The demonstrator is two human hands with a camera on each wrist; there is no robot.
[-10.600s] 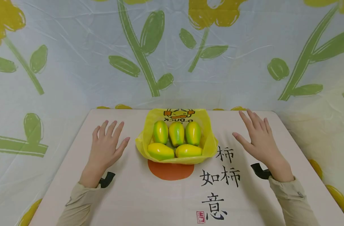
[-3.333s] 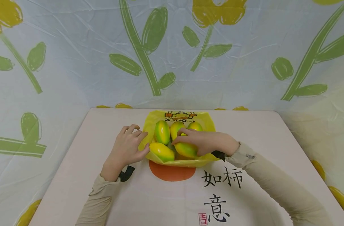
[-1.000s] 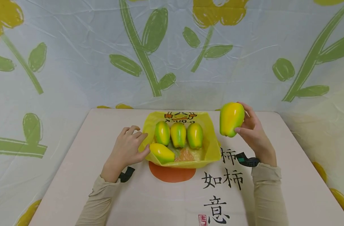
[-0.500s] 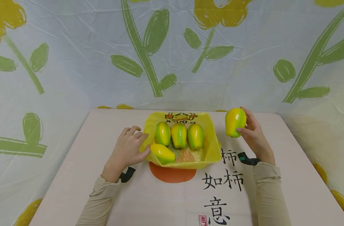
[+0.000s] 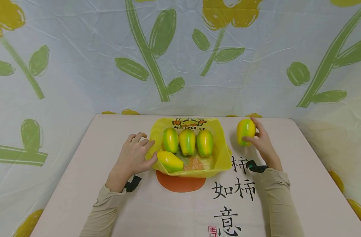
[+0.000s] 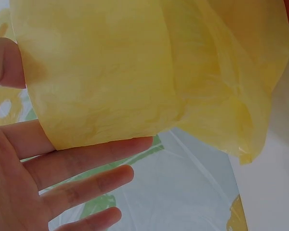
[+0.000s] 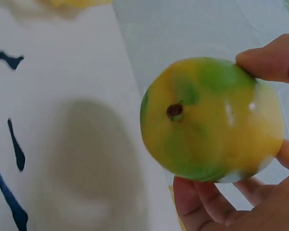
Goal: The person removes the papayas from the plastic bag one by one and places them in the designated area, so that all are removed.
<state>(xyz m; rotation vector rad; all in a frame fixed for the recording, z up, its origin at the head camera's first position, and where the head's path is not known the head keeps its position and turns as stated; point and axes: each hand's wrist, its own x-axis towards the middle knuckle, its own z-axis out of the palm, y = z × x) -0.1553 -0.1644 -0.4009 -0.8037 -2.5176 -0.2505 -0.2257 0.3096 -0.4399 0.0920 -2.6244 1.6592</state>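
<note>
My right hand grips a yellow-green papaya, thumb on one side and fingers on the other. In the right wrist view, this papaya hangs over the cloth with its brown stem spot showing and its shadow beside it. My left hand holds the left side of a yellow plastic bag, thumb and index finger passing behind the plastic in the left wrist view. Inside the opened bag, three papayas stand in a row at the back and one papaya lies at the front left.
A pale cloth with black brush characters and an orange disc covers the table. Behind and around the table hangs a flower-patterned curtain.
The right hand took the front right papaya out of the bag and carried it right; over the last second it has lowered it toward the table. The left hand stays at the bag.
</note>
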